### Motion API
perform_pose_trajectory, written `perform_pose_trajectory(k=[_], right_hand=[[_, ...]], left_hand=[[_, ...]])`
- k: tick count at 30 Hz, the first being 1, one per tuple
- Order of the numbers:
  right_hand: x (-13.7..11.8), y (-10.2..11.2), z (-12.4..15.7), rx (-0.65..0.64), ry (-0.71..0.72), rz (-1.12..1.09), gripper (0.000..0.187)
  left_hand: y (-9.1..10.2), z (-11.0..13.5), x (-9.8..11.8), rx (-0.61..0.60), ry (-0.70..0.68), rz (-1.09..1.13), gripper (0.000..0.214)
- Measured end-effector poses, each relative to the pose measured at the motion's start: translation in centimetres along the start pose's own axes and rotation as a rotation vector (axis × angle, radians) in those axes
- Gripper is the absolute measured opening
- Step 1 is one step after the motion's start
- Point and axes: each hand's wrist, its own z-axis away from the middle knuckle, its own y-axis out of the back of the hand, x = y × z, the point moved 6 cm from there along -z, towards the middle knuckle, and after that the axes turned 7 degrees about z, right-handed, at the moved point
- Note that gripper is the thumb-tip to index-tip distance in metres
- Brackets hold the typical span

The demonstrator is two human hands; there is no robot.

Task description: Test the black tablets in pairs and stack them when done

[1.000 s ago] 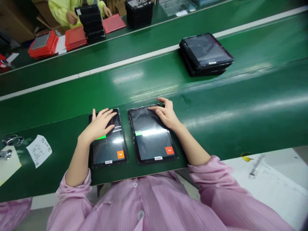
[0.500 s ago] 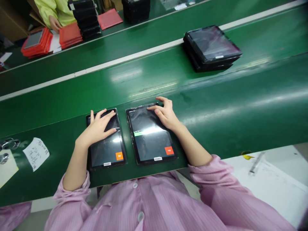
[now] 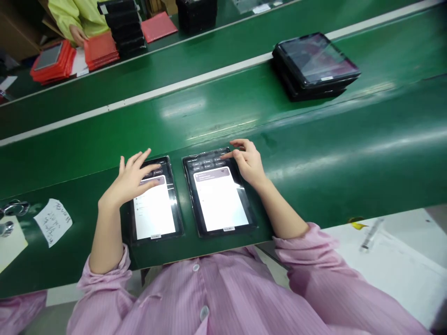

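Two dark-framed tablets lie flat side by side near the front edge of the green table. Over the upper part of the left tablet (image 3: 157, 214) is my left hand (image 3: 131, 181), its fingers spread and covering some of the lit screen. The right tablet (image 3: 220, 200) shows a white page below rows of dark buttons. At its top right corner is my right hand (image 3: 248, 163), index finger stretched to the screen and the other fingers loosely bent. Neither hand holds anything. Whether the fingertips touch the glass I cannot tell.
A stack of tablets (image 3: 316, 65) sits on the green belt (image 3: 216, 107) at the right. Handwritten paper (image 3: 53, 222) lies at the left. Across the belt are red pouches (image 3: 101, 49), a black stack (image 3: 124, 28) and another person's hand (image 3: 77, 35). A pen (image 3: 372, 235) lies on the right.
Both screens have switched from dark pages with orange and red Fail boxes to white pages with dark buttons on top. My left hand has shifted left; my right hand slightly right. The stack has slid right.
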Motion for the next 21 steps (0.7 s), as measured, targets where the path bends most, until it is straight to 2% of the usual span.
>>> perform_pose_trajectory(k=[4,7,9,12,16,21], right_hand=[[-0.2,0.0,-0.1,0.019,0.007,0.033,0.059],[-0.3,0.5,-0.3,0.084,-0.018,-0.028,0.060],[-0.3,0.7,-0.4,0.104,-0.043,-0.065,0.062],[-0.6,0.8,-0.4,0.113,-0.072,-0.101,0.064],[-1.0,0.8,-0.4,0.112,-0.072,-0.126,0.064],[-0.9,0.9,-0.3,0.116,-0.077,-0.134,0.064]], left_hand=[[1.0,-1.6,-0.5,0.074,0.022,0.180,0.073],[0.0,-3.9,-1.0,-0.059,0.060,0.459,0.084],[-1.0,-5.2,-0.8,-0.147,0.067,0.566,0.087],[-1.5,-6.2,-0.2,-0.144,0.075,0.504,0.086],[-1.2,-6.2,0.3,-0.093,0.111,0.422,0.076],[-0.8,-6.2,0.1,-0.170,0.077,0.348,0.054]])
